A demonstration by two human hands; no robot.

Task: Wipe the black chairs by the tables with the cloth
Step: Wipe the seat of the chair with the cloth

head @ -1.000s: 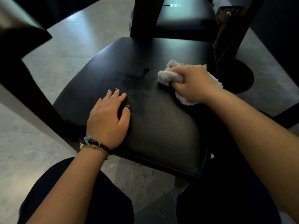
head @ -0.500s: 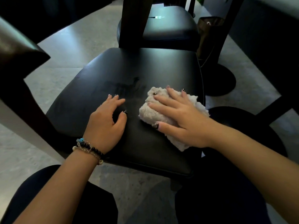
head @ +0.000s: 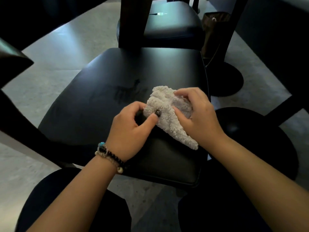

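Observation:
A black padded chair seat [head: 100,104] fills the middle of the view, with a dull smear near its centre. A fluffy white cloth [head: 164,113] lies bunched on the seat's right half. My left hand [head: 130,129], with a beaded bracelet at the wrist, pinches the cloth's left edge between thumb and fingers. My right hand [head: 197,118] grips the cloth from the right with curled fingers. Part of the cloth is hidden under my right hand.
A second black chair seat [head: 173,25] stands just beyond, behind a dark backrest post [head: 133,22]. Round black table bases [head: 224,79] [head: 260,139] sit on the pale floor at the right. A brown bag [head: 214,30] hangs at the back right. My dark-clad knees are below.
My left hand left the seat and moved right to pinch the cloth. My right hand went from pressing flat on the cloth to curling round it.

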